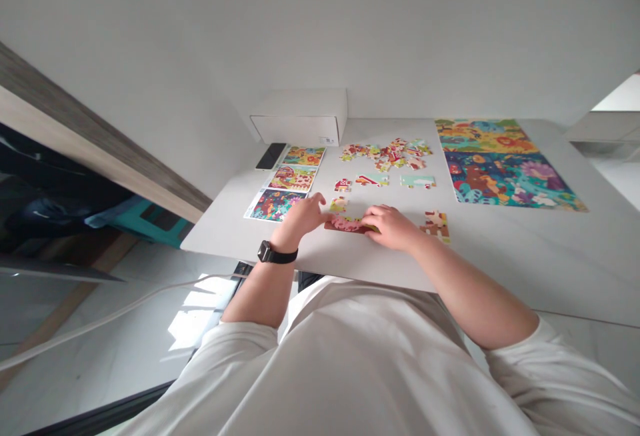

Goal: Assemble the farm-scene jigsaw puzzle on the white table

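A joined strip of puzzle pieces (346, 225), pink and red-brown, lies flat on the table between the fingertips of the two hands. The left hand (303, 216) is at its left end, the thumb reaching to the strip and the forefinger lifted and bent, with a gap between them. The right hand (389, 227) lies over the right end, its fingers bunched closely on the pieces; whether they pinch or only press, I cannot tell.

Just beyond the left fingertips is a small yellow-green piece (339, 205). Farther out, past both sets of fingers, sit a red barn piece (343, 185), a red-roof section (372, 181) and a pale green section (418, 181), with a heap of loose pieces (395, 154) behind them. A brown cluster (437, 225) lies to the right of the right fingers, close by that wrist.

Left of the left fingers, a three-picture sheet (292, 178) runs outward, with a phone (271, 156) beside it and a white box (295, 128) beyond. Well right of the right fingers lies a large colourful poster (505, 166) on the white table (490, 249). A black watch (265, 251) circles the left wrist.
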A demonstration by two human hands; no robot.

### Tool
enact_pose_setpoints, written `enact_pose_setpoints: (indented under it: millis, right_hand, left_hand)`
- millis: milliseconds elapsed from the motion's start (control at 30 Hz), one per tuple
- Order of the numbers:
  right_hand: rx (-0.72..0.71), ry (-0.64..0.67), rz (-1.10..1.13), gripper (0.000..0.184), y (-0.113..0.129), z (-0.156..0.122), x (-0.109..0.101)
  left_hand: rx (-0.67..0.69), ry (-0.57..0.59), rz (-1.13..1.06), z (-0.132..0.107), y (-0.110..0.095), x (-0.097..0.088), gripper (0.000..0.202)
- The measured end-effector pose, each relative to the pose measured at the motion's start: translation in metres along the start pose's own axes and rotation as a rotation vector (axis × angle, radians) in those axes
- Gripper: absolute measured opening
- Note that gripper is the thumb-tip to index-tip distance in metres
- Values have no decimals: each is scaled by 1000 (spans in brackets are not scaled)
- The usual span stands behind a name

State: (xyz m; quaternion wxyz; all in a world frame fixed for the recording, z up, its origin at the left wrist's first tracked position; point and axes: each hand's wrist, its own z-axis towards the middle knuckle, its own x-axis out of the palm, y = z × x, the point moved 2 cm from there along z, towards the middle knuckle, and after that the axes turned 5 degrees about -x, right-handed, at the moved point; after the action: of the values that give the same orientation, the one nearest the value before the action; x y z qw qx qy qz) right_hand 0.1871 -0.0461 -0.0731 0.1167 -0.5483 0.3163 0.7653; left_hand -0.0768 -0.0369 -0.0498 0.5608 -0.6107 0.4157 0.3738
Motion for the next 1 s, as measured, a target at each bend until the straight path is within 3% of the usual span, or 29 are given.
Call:
enact_pose_setpoints:
  millis: [200, 367, 533, 700, 867, 1000]
  right_hand:
    - [6, -1, 2, 30, 1, 0, -1]
    - [5, 0, 10, 30, 3, 0, -3]
    - [9, 7, 9, 28, 3, 0, -3]
    - [-3, 0, 4, 29, 2, 0, -2]
    - [-8, -8, -3, 27, 0, 0, 1]
    - [-9, -6, -4, 27, -1, -1, 1]
  left_hand:
    - [144, -81, 32, 25, 1, -1, 32]
    - [290, -69, 147, 42, 2, 10, 27]
    - [323, -32, 109, 49, 8, 12, 26]
    - [234, -14, -55, 49, 12, 8, 24]
    - [209, 35, -394, 49, 21, 8, 15]
    - [190, 115, -616, 49, 27, 9, 20]
